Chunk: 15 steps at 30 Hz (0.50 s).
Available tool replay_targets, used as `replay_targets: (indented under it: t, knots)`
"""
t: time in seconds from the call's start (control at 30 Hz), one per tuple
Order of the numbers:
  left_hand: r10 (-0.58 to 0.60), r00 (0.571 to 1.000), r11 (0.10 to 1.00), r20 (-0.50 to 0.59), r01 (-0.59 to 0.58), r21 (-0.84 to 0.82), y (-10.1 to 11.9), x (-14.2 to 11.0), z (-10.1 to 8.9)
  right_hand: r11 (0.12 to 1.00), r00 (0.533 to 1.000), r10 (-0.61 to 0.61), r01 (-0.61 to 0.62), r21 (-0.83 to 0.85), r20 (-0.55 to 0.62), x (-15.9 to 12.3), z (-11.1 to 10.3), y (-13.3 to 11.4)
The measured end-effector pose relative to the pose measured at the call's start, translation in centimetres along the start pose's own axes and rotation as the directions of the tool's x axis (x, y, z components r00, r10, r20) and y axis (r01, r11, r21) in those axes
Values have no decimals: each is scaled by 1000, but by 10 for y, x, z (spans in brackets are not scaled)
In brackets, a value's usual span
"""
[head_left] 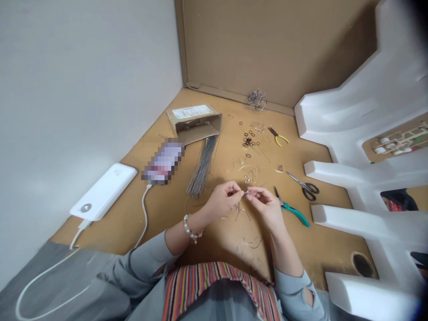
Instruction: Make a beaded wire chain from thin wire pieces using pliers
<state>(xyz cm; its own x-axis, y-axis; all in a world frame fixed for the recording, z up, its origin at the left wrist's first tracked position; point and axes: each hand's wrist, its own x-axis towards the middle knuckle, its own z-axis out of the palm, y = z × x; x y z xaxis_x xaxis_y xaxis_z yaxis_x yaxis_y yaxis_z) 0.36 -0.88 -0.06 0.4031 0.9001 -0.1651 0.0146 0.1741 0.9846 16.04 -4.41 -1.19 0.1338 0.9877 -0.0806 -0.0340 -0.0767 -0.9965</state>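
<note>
My left hand (225, 198) is closed, its thumb and finger pinching a thin wire (244, 192). Facing it, my right hand (267, 205) pinches a small clear, shiny piece, perhaps a bead (248, 192), at the wire's other end. Whether the wire passes through this piece is too small to tell. Just beyond the fingertips lie several similar clear pieces (248, 179). Loose bits of wire (245, 215) are scattered beneath and in front of both hands. A bundle of straight grey wires (201, 171) rests left of them, by the open cardboard box (197, 136).
Right of my hands lie teal-handled pliers (297, 215), black scissors (310, 191) and yellow-handled pliers (280, 138). Black rings (248, 142) and a wire tangle (257, 100) sit farther back. A phone (163, 162) and white power bank (105, 191) are at left. White foam (347, 218) borders the right.
</note>
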Motion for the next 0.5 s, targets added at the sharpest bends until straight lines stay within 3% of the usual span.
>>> replay_targets:
  t: [0.23, 0.5]
  knots:
    - [4, 999, 1000, 35, -5, 10, -1, 0, 0, 985, 994, -109, 105, -136, -28, -2, 3, 5]
    - [13, 1000, 1000, 16, -13, 29, 1, 0, -1, 946, 980, -195, 198, -256, 37, -3, -2, -1]
